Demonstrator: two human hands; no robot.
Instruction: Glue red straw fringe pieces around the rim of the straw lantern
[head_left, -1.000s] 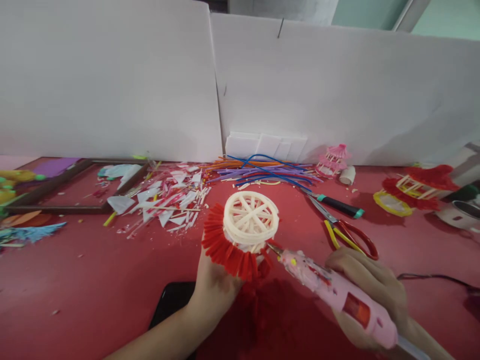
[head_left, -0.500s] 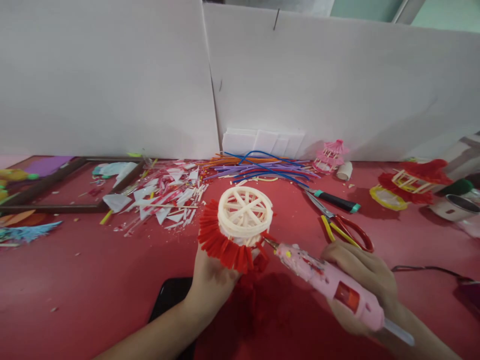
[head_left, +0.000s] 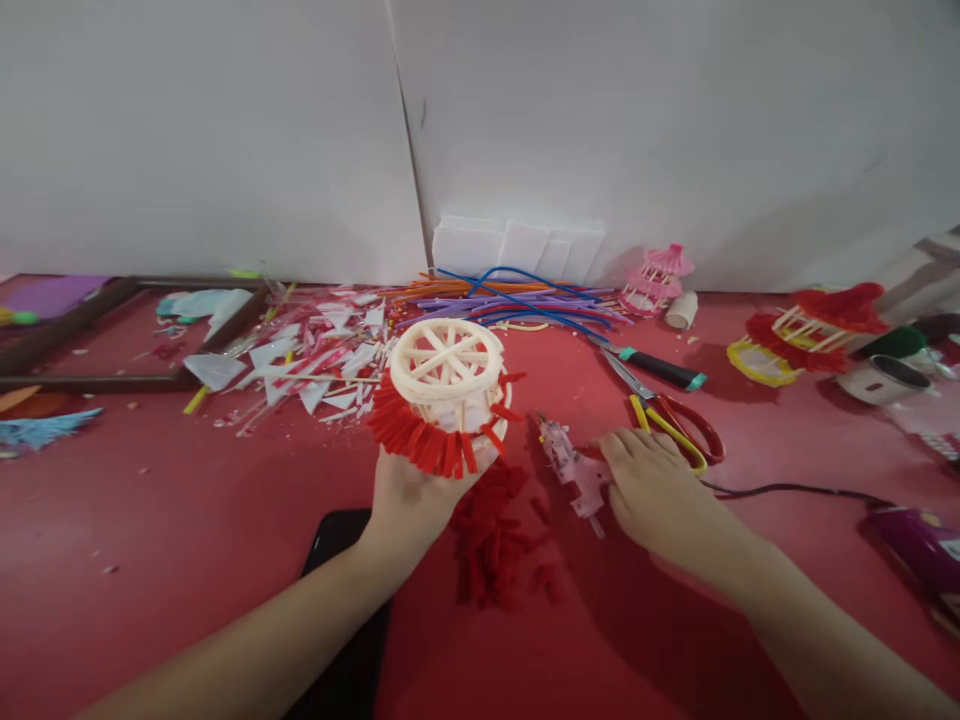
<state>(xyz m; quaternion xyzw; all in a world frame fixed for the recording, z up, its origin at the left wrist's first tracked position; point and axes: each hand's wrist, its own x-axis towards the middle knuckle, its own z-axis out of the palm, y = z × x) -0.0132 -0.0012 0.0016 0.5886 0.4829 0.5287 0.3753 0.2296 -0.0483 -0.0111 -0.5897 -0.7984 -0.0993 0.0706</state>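
My left hand (head_left: 416, 500) is closed around the underside of a small craft model. This model (head_left: 448, 365) has a cream spoked ring on top and a fringe of red strips around its left and front; a few strips stick out apart on its right. My right hand (head_left: 652, 485) is closed on the handle side of a pink glue gun (head_left: 574, 465), held low over the table with its nozzle pointing away from me. Whether the gun touches the table I cannot tell. Loose red strips (head_left: 491, 540) lie piled between my hands.
Scissors (head_left: 675, 425) and a utility knife (head_left: 664, 368) lie beyond my right hand. A dark cord (head_left: 795, 490) runs right. Under my left forearm is a black phone (head_left: 337, 540). White scraps (head_left: 315, 365), coloured sticks (head_left: 517, 305) and a finished-looking red model (head_left: 825, 325) line the back.
My right hand has lowered the glue gun away from the model and turned its nozzle forward. My left hand has shifted the model slightly left, and the red strip pile now shows.
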